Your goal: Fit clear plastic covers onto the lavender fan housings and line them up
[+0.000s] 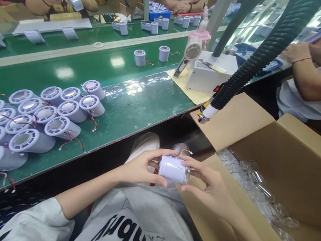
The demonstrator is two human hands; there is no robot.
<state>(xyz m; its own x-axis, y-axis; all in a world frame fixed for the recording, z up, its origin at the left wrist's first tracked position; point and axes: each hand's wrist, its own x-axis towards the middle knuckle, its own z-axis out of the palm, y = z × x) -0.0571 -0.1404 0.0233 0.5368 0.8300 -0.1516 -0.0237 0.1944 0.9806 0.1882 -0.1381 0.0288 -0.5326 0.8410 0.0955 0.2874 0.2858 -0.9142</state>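
Above my lap I hold a pale lilac cylindrical motor housing [172,169] lying on its side between both hands. My left hand [147,167] grips its left end, thumb below and fingers above. Fingers of my right hand [207,181] close on the other end, where a clear plastic rim shows. Red and yellow wires with a small white plug stick up behind the housing. Similar lilac housings [71,111] with wires stand grouped on the green bench to the left. To my right, an open cardboard box [295,154] contains several clear plastic cups [256,185].
A black flexible hose [246,64] with a metal nozzle hangs over the box's left flap. Behind it stand a white machine base [212,70] and a small handheld fan [193,48]. Two more housings sit on the green belt [98,60]. Co-workers sit opposite and at right.
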